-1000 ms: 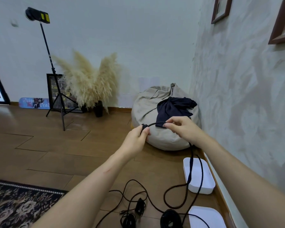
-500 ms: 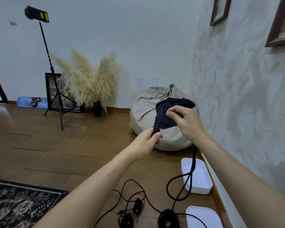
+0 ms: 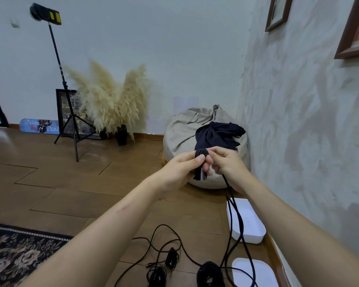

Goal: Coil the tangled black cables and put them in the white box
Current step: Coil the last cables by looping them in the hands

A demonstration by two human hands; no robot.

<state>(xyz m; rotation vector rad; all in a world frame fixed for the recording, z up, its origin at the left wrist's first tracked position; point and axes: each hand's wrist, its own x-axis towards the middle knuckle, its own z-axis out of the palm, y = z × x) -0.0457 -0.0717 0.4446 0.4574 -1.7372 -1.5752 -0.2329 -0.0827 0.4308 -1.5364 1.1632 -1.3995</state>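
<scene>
Thin black cable (image 3: pixel 201 154): loops gripped in my left hand (image 3: pixel 180 168), right hand (image 3: pixel 226 164) pinching strand; black floor cables (image 3: pixel 171 258) tangled, white plastic box (image 3: pixel 257 239) unfilled.

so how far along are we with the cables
Early. No coil is in the white box yet. In hand: the left hand grips a small coil while the right hand pinches its trailing cable. Left: that trailing length, the loose cables on the floor, then boxing everything.

Both bare forearms reach forward and the hands meet in mid-air. The left hand (image 3: pixel 179 169) curls round a cable (image 3: pixel 200 153), thumb on top; the right hand (image 3: pixel 226 165) pinches it just beside
</scene>
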